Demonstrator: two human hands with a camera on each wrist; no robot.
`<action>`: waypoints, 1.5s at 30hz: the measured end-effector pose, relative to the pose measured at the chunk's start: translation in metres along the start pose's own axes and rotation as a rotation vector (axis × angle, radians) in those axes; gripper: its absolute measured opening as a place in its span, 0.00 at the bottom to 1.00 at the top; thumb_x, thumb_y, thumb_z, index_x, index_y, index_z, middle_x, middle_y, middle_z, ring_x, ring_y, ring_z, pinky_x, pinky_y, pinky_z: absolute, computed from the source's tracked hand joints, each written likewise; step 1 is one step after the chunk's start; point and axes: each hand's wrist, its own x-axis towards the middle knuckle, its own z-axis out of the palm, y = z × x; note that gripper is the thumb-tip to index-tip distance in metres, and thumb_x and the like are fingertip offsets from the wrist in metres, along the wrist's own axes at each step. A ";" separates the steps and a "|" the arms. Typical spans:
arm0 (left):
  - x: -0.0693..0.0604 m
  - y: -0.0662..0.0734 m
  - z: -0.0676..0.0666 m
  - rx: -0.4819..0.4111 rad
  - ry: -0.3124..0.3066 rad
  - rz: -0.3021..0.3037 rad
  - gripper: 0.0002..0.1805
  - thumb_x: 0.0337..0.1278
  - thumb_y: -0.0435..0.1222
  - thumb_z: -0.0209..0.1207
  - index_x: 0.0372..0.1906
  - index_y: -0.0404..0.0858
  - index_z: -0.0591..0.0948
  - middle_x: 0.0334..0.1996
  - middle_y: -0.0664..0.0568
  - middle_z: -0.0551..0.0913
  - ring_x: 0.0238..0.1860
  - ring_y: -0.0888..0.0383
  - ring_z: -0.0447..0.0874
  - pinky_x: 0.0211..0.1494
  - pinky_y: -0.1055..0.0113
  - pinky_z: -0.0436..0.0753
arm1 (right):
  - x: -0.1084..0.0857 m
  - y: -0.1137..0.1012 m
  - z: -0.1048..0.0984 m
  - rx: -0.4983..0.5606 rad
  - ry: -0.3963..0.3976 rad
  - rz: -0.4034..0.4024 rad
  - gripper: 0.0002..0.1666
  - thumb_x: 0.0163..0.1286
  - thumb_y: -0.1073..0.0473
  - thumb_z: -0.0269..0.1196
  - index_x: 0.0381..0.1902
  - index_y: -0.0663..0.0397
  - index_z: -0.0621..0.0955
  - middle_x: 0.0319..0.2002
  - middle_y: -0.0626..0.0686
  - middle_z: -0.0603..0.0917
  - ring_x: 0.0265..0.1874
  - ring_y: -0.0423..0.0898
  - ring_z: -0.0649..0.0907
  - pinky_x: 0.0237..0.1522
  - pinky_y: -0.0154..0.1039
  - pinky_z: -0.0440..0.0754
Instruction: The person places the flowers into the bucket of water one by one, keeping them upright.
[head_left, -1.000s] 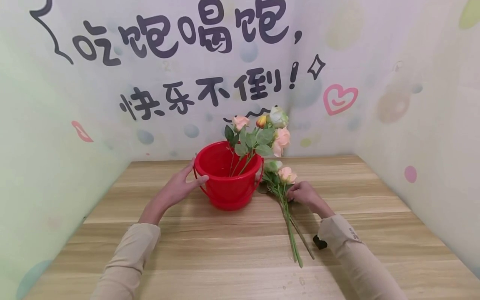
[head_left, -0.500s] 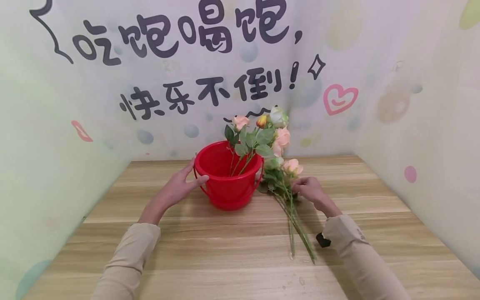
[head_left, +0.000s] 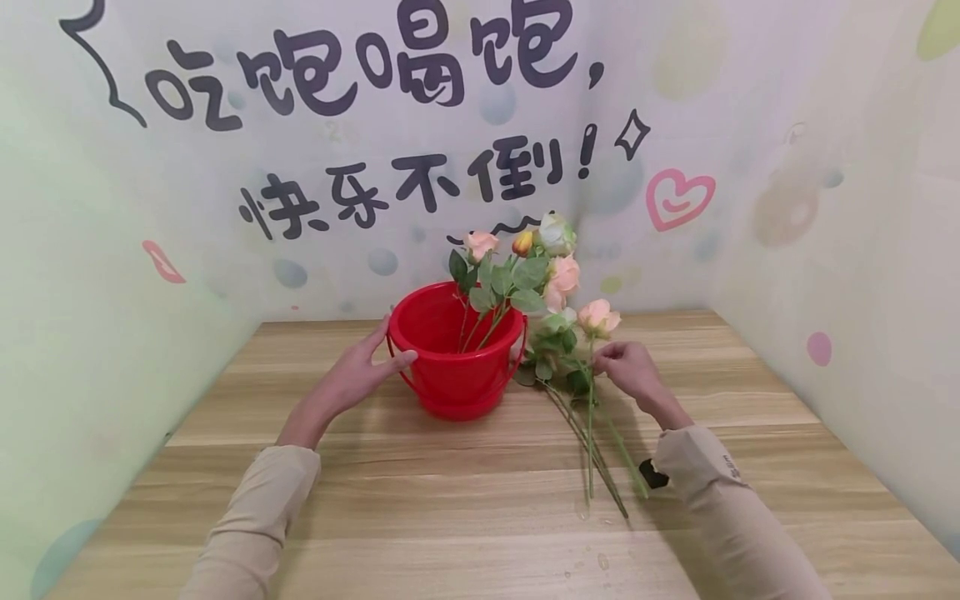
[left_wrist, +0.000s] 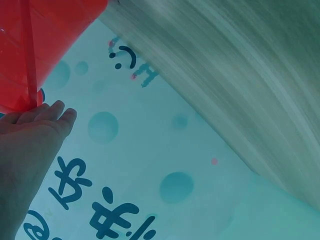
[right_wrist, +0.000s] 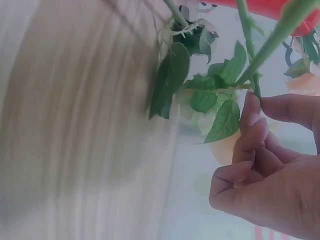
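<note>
Peach rose (head_left: 598, 318) to the right of the red bucket (head_left: 465, 383), its stem pinched between thumb and finger of the right hand (head_left: 630, 372); the left hand (head_left: 356, 375), well apart, rests thumb and fingers spread against the bucket's left side.

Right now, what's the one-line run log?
left grip: touches red bucket | right grip: pinches flower stem | other flowers: some in bucket

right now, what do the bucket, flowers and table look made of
Bucket: likely glossy plastic, from its smooth, shiny red wall. Flowers: perhaps matte fabric, given their soft, dull look, though possibly real. Table: satin wood or laminate, by its streaky grain.
</note>
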 end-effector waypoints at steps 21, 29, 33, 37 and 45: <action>0.001 0.000 0.001 -0.011 -0.002 0.000 0.56 0.63 0.63 0.63 0.85 0.47 0.48 0.81 0.41 0.55 0.78 0.36 0.54 0.60 0.39 0.81 | -0.004 -0.024 0.003 -0.095 0.210 -0.177 0.13 0.69 0.68 0.58 0.46 0.73 0.83 0.35 0.61 0.87 0.32 0.46 0.83 0.29 0.31 0.77; 0.001 0.000 0.001 -0.016 0.002 0.003 0.56 0.63 0.62 0.63 0.85 0.47 0.48 0.81 0.41 0.55 0.78 0.36 0.54 0.60 0.39 0.80 | -0.008 -0.029 -0.005 0.006 0.236 -0.180 0.12 0.73 0.67 0.61 0.46 0.74 0.82 0.33 0.58 0.88 0.28 0.35 0.81 0.28 0.30 0.74; 0.001 0.000 0.001 -0.018 0.003 0.006 0.56 0.63 0.63 0.63 0.85 0.47 0.48 0.81 0.42 0.55 0.78 0.36 0.54 0.60 0.39 0.81 | -0.011 -0.031 -0.012 0.067 0.254 -0.173 0.13 0.74 0.66 0.62 0.48 0.75 0.82 0.33 0.56 0.88 0.28 0.33 0.81 0.29 0.30 0.74; 0.000 0.000 0.001 -0.017 0.002 0.007 0.56 0.63 0.63 0.62 0.85 0.47 0.47 0.81 0.41 0.55 0.78 0.36 0.54 0.61 0.39 0.80 | -0.013 -0.035 -0.020 0.118 0.276 -0.193 0.15 0.75 0.65 0.62 0.50 0.76 0.81 0.35 0.55 0.88 0.30 0.32 0.82 0.33 0.29 0.75; 0.000 0.000 0.001 -0.006 0.003 0.005 0.57 0.63 0.64 0.62 0.85 0.47 0.47 0.81 0.41 0.55 0.78 0.36 0.53 0.62 0.38 0.79 | -0.013 -0.048 -0.029 0.313 0.372 -0.254 0.11 0.72 0.69 0.62 0.46 0.76 0.81 0.29 0.41 0.87 0.30 0.33 0.84 0.32 0.28 0.75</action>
